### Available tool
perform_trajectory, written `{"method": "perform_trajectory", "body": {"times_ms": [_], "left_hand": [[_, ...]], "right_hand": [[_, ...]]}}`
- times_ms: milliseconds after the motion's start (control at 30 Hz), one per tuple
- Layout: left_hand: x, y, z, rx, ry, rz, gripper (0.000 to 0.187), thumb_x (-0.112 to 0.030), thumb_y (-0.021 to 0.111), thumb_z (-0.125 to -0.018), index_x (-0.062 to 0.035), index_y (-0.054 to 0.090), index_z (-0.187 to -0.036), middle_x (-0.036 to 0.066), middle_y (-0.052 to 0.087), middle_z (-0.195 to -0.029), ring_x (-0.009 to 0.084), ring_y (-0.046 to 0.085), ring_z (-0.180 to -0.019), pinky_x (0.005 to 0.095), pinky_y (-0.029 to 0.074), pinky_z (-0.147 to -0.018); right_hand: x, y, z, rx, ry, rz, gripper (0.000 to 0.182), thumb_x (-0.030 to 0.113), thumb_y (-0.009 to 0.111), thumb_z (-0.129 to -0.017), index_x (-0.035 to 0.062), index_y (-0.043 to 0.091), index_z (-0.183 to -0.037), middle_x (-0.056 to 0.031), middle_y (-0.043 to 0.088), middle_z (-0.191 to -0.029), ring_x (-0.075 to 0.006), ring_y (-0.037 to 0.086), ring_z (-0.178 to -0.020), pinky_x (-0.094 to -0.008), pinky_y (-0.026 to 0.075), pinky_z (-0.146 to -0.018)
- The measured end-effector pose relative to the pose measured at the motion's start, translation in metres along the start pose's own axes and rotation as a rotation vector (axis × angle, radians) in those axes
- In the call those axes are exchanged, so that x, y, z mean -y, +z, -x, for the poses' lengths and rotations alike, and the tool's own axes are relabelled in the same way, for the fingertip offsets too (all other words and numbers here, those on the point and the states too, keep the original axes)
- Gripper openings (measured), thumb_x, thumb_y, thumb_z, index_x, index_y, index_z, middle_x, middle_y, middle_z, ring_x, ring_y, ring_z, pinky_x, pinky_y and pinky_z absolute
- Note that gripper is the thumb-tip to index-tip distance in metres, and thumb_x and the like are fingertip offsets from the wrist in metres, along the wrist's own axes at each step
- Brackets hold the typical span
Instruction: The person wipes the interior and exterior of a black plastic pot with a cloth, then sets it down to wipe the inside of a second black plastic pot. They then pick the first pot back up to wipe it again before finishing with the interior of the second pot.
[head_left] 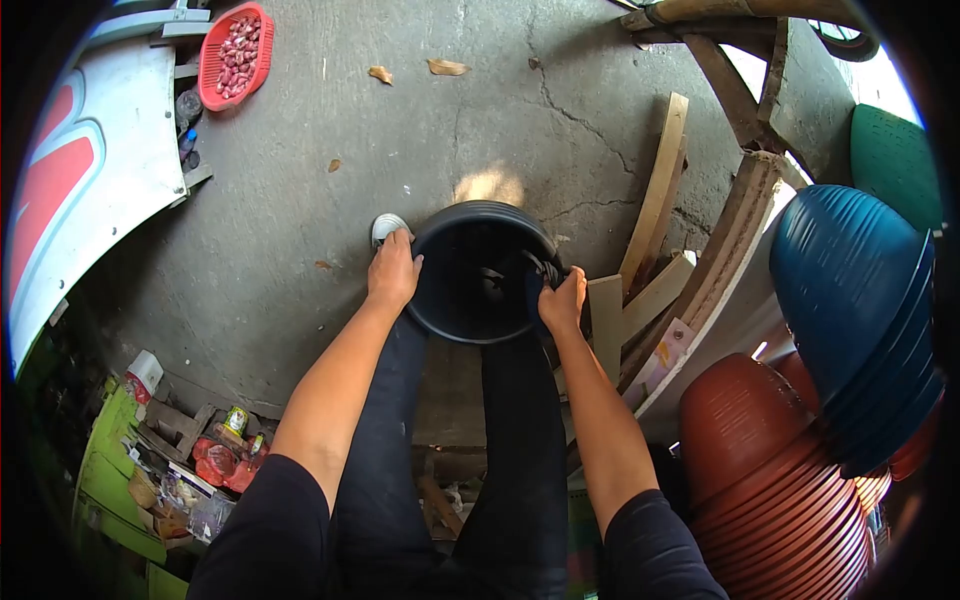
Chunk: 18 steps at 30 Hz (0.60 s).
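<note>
A round black bucket [487, 212] stands between my legs on the concrete floor, its open mouth facing up at me. My left hand [396, 270] is closed on the left side of its rim. On the opposite side, my right hand [563, 300] is closed at the right rim. A dark, cloth-like piece [536, 298] shows by the right thumb, with small dark loops just above it; what it is I cannot make out. Inside, the bucket is deep in shadow, with a faint light glint near the middle.
Wooden planks [655, 190] lean at right, beside stacked red-brown pots [760, 440] and blue pots [850, 280]. A red basket of shallots [237, 55] sits at upper left. Cluttered green shelving [110, 480] stands at lower left. Dry leaves [448, 67] lie on the cracked floor.
</note>
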<state>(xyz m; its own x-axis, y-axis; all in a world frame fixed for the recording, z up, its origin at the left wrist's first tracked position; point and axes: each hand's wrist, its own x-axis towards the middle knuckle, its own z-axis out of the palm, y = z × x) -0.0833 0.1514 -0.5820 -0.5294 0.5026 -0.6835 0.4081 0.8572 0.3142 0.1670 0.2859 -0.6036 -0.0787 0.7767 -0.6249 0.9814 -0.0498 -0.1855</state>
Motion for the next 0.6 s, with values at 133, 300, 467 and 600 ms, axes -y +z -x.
{"method": "perform_trajectory", "body": {"times_ms": [133, 300, 467, 600], "left_hand": [[0.003, -0.002, -0.003, 0.050, 0.047, -0.101, 0.035, -0.013, 0.069, -0.085, -0.0039, 0.051, -0.113, 0.018, 0.060, -0.113, 0.0379, 0.061, -0.104, 0.0452, 0.050, -0.090], [0.006, -0.001, -0.003, 0.045, 0.024, -0.060, 0.035, -0.013, 0.069, -0.085, -0.0021, 0.052, -0.114, 0.021, 0.061, -0.112, 0.0395, 0.061, -0.103, 0.0460, 0.050, -0.089], [-0.006, -0.004, 0.001, 0.005, 0.065, -0.025, 0.034, -0.012, 0.069, -0.085, -0.0011, 0.051, -0.113, 0.022, 0.062, -0.109, 0.0415, 0.061, -0.102, 0.0470, 0.049, -0.088], [-0.003, -0.008, 0.018, -0.028, 0.045, 0.037, 0.032, -0.011, 0.069, -0.084, -0.0022, 0.051, -0.109, 0.022, 0.061, -0.107, 0.0402, 0.060, -0.102, 0.0457, 0.049, -0.088]], "right_hand": [[0.006, -0.012, -0.002, 0.119, 0.028, -0.075, 0.047, 0.005, 0.063, -0.080, -0.0018, 0.046, -0.123, -0.0237, 0.051, -0.119, -0.0388, 0.050, -0.117, -0.0445, 0.042, -0.098], [0.004, -0.012, 0.007, 0.200, 0.017, 0.029, 0.054, 0.004, 0.059, -0.082, -0.0016, 0.040, -0.132, -0.0235, 0.049, -0.123, -0.0407, 0.049, -0.118, -0.0448, 0.039, -0.101], [-0.014, 0.000, 0.017, -0.044, -0.098, -0.050, 0.054, 0.001, 0.063, -0.076, 0.0006, 0.044, -0.127, -0.0212, 0.052, -0.117, -0.0417, 0.050, -0.112, -0.0474, 0.041, -0.098], [-0.021, -0.009, 0.023, 0.045, -0.165, -0.050, 0.050, -0.002, 0.061, -0.073, -0.0002, 0.048, -0.121, -0.0227, 0.053, -0.110, -0.0434, 0.051, -0.108, -0.0483, 0.042, -0.093]]}}
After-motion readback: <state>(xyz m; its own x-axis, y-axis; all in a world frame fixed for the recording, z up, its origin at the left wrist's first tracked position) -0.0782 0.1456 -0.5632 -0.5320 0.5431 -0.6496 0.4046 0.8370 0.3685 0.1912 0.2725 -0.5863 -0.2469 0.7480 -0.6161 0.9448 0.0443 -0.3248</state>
